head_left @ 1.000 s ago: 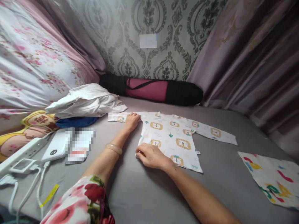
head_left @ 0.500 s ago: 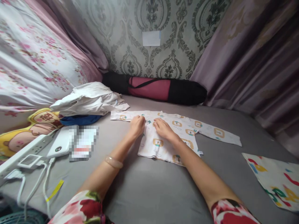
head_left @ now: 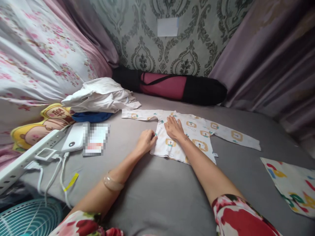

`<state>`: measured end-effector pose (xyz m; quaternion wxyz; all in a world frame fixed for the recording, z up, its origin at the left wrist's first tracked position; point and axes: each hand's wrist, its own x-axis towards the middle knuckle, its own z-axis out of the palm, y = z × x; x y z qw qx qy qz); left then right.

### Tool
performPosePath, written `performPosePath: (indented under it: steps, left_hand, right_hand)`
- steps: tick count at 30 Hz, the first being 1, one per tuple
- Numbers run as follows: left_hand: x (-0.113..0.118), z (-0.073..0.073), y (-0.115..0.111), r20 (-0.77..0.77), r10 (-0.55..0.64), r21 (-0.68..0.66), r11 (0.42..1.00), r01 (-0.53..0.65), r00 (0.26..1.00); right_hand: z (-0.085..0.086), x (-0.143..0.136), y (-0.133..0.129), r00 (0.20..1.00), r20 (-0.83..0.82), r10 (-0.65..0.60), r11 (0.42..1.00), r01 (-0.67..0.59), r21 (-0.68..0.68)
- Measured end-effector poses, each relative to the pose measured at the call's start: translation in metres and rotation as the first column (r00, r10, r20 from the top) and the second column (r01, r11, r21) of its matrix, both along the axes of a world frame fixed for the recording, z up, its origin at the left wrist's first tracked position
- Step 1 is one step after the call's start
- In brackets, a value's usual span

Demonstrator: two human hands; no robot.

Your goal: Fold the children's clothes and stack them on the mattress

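A small white long-sleeved shirt (head_left: 182, 144) with a lion print lies spread on the grey sheet, its sleeves stretched out to both sides. My right hand (head_left: 174, 128) rests flat on the upper chest of the shirt, fingers extended and pointing away from me. At the shirt's left side edge, below the armpit, my left hand (head_left: 147, 140) has its fingers curled together on the fabric. The hem shows a few small wrinkles near the middle.
A heap of white clothes (head_left: 100, 95) lies behind on the left, by a yellow cartoon pillow (head_left: 29, 131). A power strip (head_left: 29, 160), white power bank (head_left: 75, 137) and cables sit at left; a fan (head_left: 29, 218) stands below. Folded printed cloth (head_left: 290, 183) lies right; a long bag (head_left: 167, 86) lies behind.
My left hand has moved down along the shirt's left side edge from near the armpit. My right hand has flattened and shifted slightly further up the chest. The view has tilted a little.
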<state>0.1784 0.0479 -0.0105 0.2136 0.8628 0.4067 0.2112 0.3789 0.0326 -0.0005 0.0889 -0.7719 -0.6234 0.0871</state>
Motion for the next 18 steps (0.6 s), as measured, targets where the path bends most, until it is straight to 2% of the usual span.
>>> performPosePath:
  steps: [5, 11, 15, 18]
  left_hand:
    - [0.003, 0.0, 0.004, 0.066, 0.088, -0.097, 0.992, -0.081, 0.994]
    - [-0.001, 0.001, 0.008, 0.15, 0.214, -0.132, 0.972, -0.195, 0.965]
    - [-0.005, 0.003, 0.011, 0.11, 0.248, -0.148, 0.962, -0.231, 0.963]
    - [-0.007, 0.005, 0.008, 0.046, 0.254, -0.106, 0.963, -0.248, 0.966]
  right_hand:
    - [0.003, -0.019, -0.015, 0.998, -0.002, 0.057, 0.998, -0.057, -0.025]
    - [0.007, -0.066, -0.05, 0.979, -0.023, 0.204, 0.979, -0.205, -0.022]
    - [0.015, -0.101, -0.082, 0.943, -0.093, 0.319, 0.947, -0.322, -0.022]
    - [0.028, -0.119, -0.116, 0.88, -0.201, 0.43, 0.898, -0.44, -0.009]
